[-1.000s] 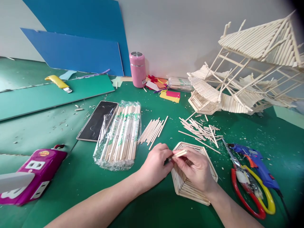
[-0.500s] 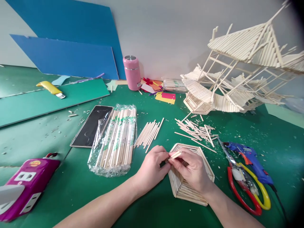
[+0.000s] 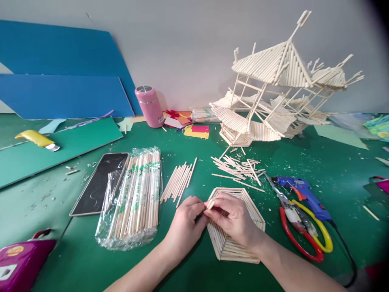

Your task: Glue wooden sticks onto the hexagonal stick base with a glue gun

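Note:
Short pale wooden sticks point(image 3: 210, 203) are pinched between my two hands, their ends turned towards me; how many is hard to tell. My right hand point(image 3: 233, 219) grips them with thumb and fingertips. My left hand point(image 3: 186, 222) is closed against their left end, its fingertips partly hidden. Beneath the right hand lies a hexagonal frame of stacked sticks point(image 3: 240, 256), flat on the green table. Left of it is a row of cut sticks point(image 3: 179, 182). Behind it is a loose heap of short sticks point(image 3: 240, 167).
Cutting pliers point(image 3: 299, 231) and a blue glue gun point(image 3: 306, 194) lie at right. A stick-built pavilion model point(image 3: 267, 101) stands behind. At left are a bag of sticks point(image 3: 136, 194), a black phone-like slab point(image 3: 100, 186), a yellow cutter point(image 3: 36, 138) and a purple power strip point(image 3: 24, 259).
My view has turned right and tipped up, so the scene sits further left. The pinched sticks now point more towards me. Both hands stay together over the hexagonal frame.

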A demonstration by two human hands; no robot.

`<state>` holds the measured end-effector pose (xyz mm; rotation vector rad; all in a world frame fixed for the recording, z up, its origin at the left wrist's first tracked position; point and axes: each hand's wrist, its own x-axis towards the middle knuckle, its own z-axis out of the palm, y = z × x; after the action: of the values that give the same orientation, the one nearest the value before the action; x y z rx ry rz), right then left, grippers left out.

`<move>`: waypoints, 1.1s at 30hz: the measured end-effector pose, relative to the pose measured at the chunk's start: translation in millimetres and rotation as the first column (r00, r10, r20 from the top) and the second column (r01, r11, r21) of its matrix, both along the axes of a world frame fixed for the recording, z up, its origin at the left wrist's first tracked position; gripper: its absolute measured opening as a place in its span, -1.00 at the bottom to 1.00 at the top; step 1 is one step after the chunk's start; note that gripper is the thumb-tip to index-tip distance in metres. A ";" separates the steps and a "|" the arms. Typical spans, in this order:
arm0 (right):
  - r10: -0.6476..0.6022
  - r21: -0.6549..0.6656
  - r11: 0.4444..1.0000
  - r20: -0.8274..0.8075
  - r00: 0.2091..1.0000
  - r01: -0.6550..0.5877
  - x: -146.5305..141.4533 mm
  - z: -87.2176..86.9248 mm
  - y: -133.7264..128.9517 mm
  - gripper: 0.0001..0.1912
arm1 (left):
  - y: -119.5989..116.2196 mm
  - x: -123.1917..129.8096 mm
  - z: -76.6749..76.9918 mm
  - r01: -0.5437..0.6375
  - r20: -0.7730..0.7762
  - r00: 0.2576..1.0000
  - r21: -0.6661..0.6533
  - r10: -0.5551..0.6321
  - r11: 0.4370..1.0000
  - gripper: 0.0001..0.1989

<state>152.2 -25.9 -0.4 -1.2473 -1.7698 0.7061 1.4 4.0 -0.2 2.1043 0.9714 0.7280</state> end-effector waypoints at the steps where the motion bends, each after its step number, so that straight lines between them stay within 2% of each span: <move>1: 0.001 -0.005 1.000 -0.001 1.000 -0.001 0.0 0.3 0.2 -0.92 | 0.1 0.0 0.3 -0.002 0.000 1.000 0.003 0.002 1.000 -0.83; 33: -0.006 -0.041 0.999 -0.009 1.000 0.006 -0.9 0.3 0.0 -0.91 | 0.6 0.1 2.9 -0.016 -0.027 1.000 0.003 0.016 1.000 -0.81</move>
<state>151.2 -25.9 -0.1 -1.2744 -1.7518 0.7471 1.5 4.7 2.7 2.1164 1.0033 0.7113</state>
